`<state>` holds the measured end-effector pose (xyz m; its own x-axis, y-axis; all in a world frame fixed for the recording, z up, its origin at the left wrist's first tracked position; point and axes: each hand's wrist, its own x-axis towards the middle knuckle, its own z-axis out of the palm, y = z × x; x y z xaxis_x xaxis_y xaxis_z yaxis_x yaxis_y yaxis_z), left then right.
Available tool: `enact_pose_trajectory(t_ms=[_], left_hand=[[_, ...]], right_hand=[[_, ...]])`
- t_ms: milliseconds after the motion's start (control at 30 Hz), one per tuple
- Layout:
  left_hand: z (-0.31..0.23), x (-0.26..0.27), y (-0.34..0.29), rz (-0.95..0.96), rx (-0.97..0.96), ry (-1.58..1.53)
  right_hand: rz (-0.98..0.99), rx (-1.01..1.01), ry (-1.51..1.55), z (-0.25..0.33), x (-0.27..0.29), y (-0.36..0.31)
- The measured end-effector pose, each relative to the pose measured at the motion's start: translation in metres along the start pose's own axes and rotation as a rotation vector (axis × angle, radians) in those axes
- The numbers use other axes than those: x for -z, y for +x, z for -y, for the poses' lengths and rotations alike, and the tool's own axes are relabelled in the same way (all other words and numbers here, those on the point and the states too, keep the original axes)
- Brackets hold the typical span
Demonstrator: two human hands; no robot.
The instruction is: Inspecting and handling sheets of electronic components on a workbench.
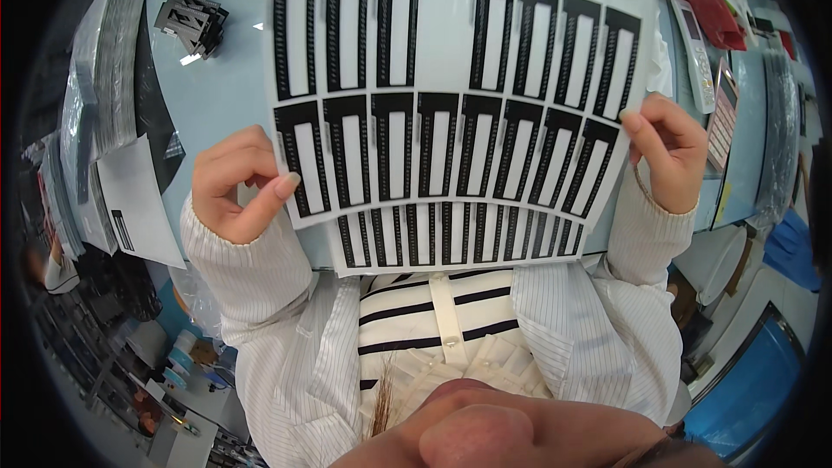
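Note:
I hold up a white backing sheet (440, 35) bearing two rows of black, frame-shaped stickers with pale middles. In its upper row there is one bare white gap. My left hand (238, 180) pinches the sheet's lower left edge between thumb and fingers. At the right edge, my right hand (667, 149) grips it the same way. Below and partly behind it lies a second sheet (459, 238) with similar black frames, close to the table's near edge; its upper part is hidden. A small heap of black frame pieces (192, 21) sits on the table at the far left.
Stacked sheets in clear plastic (95, 95) stand along the left, with a mostly bare white sheet (143, 199) by them. At the right are a white remote-like device (693, 56) and a red pouch (712, 16). The pale table (186, 87) spans the middle.

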<state>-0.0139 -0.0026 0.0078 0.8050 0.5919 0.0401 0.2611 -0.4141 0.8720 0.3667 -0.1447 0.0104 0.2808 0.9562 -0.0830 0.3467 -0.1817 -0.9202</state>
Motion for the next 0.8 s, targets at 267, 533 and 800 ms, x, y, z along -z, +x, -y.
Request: enact_pose_trajectory(t_ms=[267, 533, 800], left_hand=[[-0.002, -0.015, 0.01, -0.345, -0.159, 0.174], [-0.002, -0.015, 0.009, -0.378, -0.186, 0.204], [0.002, -0.016, 0.008, -0.337, -0.212, 0.193]], right_hand=[[-0.341, 0.335, 0.062, 0.0, 0.003, 0.0], [-0.391, 0.378, 0.074, -0.006, 0.0, 0.004], [-0.411, 0.392, 0.078, -0.009, -0.003, 0.005]])
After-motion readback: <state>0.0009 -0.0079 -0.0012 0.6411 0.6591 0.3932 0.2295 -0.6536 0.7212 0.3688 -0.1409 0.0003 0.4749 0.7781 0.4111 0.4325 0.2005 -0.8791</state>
